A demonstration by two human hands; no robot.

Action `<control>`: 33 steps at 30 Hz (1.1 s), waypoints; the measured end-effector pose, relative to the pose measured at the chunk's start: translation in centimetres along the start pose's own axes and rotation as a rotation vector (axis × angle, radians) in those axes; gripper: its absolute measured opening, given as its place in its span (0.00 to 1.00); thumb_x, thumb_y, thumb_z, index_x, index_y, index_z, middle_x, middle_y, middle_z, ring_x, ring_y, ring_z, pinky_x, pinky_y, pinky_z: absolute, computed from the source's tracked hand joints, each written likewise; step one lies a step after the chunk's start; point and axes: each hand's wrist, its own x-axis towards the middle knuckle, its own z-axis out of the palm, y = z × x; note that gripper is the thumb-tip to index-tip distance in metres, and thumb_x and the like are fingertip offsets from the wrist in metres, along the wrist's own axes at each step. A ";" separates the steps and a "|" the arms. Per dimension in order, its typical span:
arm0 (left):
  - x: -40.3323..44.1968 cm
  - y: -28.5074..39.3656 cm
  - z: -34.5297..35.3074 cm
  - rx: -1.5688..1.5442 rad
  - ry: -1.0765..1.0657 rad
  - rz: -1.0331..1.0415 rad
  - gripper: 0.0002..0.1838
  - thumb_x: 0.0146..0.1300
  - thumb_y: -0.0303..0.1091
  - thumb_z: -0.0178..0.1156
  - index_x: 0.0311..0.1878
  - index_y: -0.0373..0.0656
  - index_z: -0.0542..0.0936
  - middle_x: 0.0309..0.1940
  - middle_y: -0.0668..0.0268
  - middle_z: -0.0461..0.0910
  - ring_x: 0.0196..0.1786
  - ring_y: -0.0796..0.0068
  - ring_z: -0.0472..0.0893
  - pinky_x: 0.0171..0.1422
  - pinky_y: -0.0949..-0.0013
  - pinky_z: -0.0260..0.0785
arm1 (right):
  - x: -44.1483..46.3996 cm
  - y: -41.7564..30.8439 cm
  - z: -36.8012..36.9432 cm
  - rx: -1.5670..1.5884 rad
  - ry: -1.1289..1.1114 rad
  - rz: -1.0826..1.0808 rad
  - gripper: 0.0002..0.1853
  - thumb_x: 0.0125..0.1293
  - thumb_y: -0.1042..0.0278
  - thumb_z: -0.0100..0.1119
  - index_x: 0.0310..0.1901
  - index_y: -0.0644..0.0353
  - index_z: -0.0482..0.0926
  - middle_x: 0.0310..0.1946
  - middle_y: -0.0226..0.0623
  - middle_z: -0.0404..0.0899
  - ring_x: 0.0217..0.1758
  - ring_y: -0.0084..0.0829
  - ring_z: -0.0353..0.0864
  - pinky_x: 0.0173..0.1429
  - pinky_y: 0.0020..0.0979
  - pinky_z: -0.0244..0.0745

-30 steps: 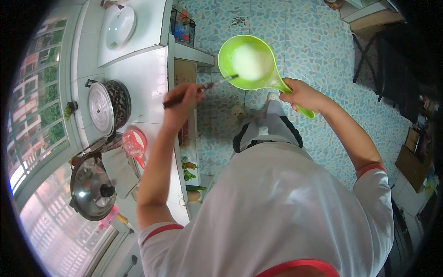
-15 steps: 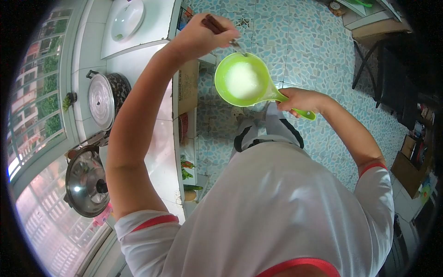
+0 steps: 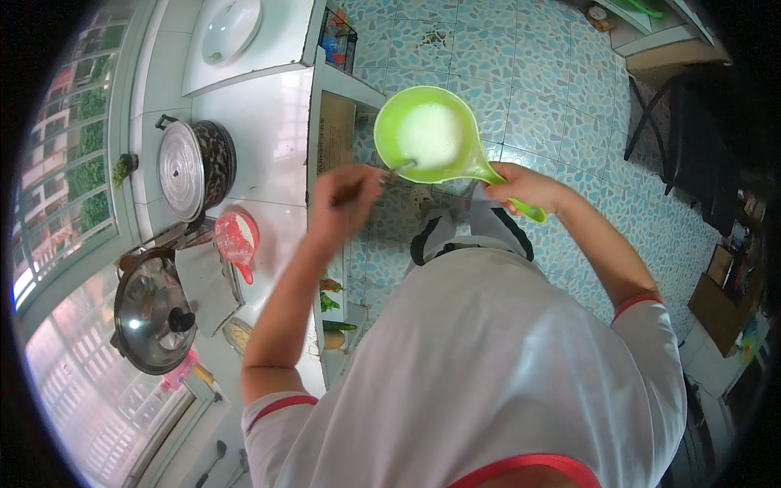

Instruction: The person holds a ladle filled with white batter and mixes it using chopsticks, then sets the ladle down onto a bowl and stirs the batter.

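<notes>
A light green ladle-shaped scoop (image 3: 473, 168) holds a foamy white substance (image 3: 429, 134) over the floor. My right hand (image 3: 527, 189) is closed around the scoop's handle. On the other side, my left hand (image 3: 348, 202) grips a dark-handled metal utensil (image 3: 401, 168), whose tip lies inside the scoop at its near left rim. The fingers of my left hand are blurred, and the shape of the utensil's tip is hard to make out.
The white counter (image 3: 268, 154) on the left bears a lidded pot (image 3: 181, 171), a red scoop with white residue (image 3: 236, 236), a glass-lidded pan (image 3: 154, 313) and a white dish (image 3: 231, 31). A black chair (image 3: 700, 138) stands at the right.
My left hand and the utensil first moved to the scoop's far side, then back down to its near left side. The scoop has shifted slightly and stays in my right hand.
</notes>
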 end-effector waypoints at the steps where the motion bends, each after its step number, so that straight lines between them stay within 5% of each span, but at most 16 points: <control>1: -0.6 0.8 1.9 0.048 0.007 -0.011 0.07 0.61 0.22 0.57 0.42 0.34 0.78 0.29 0.65 0.77 0.28 0.81 0.74 0.33 0.79 0.67 | 0.7 0.2 0.6 0.012 -0.009 -0.027 0.09 0.61 0.68 0.55 0.40 0.57 0.67 0.23 0.23 0.66 0.16 0.15 0.64 0.20 0.19 0.62; 4: -0.1 4.0 4.9 0.277 0.045 0.175 0.07 0.60 0.24 0.58 0.41 0.36 0.80 0.26 0.63 0.77 0.27 0.79 0.74 0.32 0.78 0.65 | 3.5 2.6 1.2 0.192 -0.051 -0.132 0.08 0.62 0.68 0.53 0.40 0.55 0.65 0.23 0.24 0.66 0.16 0.15 0.63 0.21 0.21 0.61; 8: 0.5 4.6 6.2 0.192 0.309 0.219 0.07 0.59 0.23 0.58 0.41 0.36 0.79 0.27 0.61 0.76 0.27 0.76 0.74 0.32 0.76 0.65 | 5.6 3.1 3.4 0.342 -0.045 -0.263 0.09 0.64 0.67 0.53 0.41 0.53 0.63 0.22 0.24 0.66 0.16 0.16 0.63 0.20 0.21 0.60; 12: 1.4 4.5 8.3 0.169 0.342 0.410 0.08 0.60 0.23 0.57 0.42 0.36 0.80 0.29 0.59 0.78 0.28 0.73 0.76 0.34 0.75 0.67 | 6.5 2.6 4.6 0.419 -0.040 -0.291 0.09 0.65 0.68 0.53 0.41 0.52 0.62 0.21 0.25 0.66 0.16 0.18 0.63 0.21 0.21 0.60; 16: 2.2 3.5 6.7 0.178 0.387 0.278 0.07 0.59 0.22 0.57 0.41 0.35 0.80 0.30 0.59 0.78 0.29 0.72 0.77 0.35 0.74 0.68 | 6.5 1.9 4.4 0.457 -0.047 -0.322 0.08 0.65 0.70 0.52 0.40 0.53 0.63 0.19 0.25 0.64 0.16 0.19 0.62 0.21 0.23 0.60; 20: 0.7 4.7 7.5 0.161 0.303 0.409 0.08 0.59 0.21 0.57 0.42 0.35 0.80 0.29 0.58 0.78 0.31 0.70 0.77 0.37 0.72 0.69 | 6.5 1.8 4.7 0.370 0.013 -0.326 0.07 0.66 0.70 0.51 0.39 0.53 0.63 0.19 0.25 0.64 0.16 0.19 0.63 0.21 0.22 0.60; 26: 1.0 5.0 3.2 0.265 0.276 0.215 0.06 0.59 0.22 0.57 0.40 0.33 0.79 0.25 0.60 0.74 0.25 0.75 0.71 0.30 0.74 0.63 | 6.9 2.1 3.5 0.243 0.105 -0.305 0.07 0.63 0.72 0.51 0.40 0.55 0.64 0.23 0.26 0.66 0.16 0.18 0.66 0.21 0.23 0.63; 28: 0.6 4.9 2.2 0.402 0.228 0.203 0.07 0.59 0.21 0.57 0.41 0.33 0.79 0.26 0.58 0.75 0.26 0.71 0.74 0.31 0.74 0.65 | 6.9 1.8 3.6 0.170 0.164 -0.306 0.07 0.63 0.72 0.51 0.40 0.56 0.64 0.24 0.27 0.67 0.17 0.18 0.66 0.21 0.23 0.64; 31: 0.4 3.2 3.9 0.463 0.099 0.444 0.09 0.59 0.21 0.56 0.43 0.32 0.78 0.30 0.55 0.77 0.29 0.65 0.77 0.34 0.72 0.68 | 7.6 2.5 3.5 0.049 0.194 -0.342 0.07 0.63 0.71 0.51 0.40 0.57 0.65 0.25 0.27 0.68 0.16 0.17 0.67 0.21 0.22 0.65; 33: -0.2 3.9 5.5 0.365 0.130 0.388 0.09 0.59 0.21 0.56 0.43 0.31 0.77 0.33 0.54 0.78 0.31 0.61 0.78 0.36 0.70 0.69 | 8.0 2.8 3.6 0.046 0.214 -0.361 0.07 0.63 0.71 0.51 0.41 0.58 0.66 0.25 0.28 0.68 0.16 0.17 0.67 0.20 0.22 0.65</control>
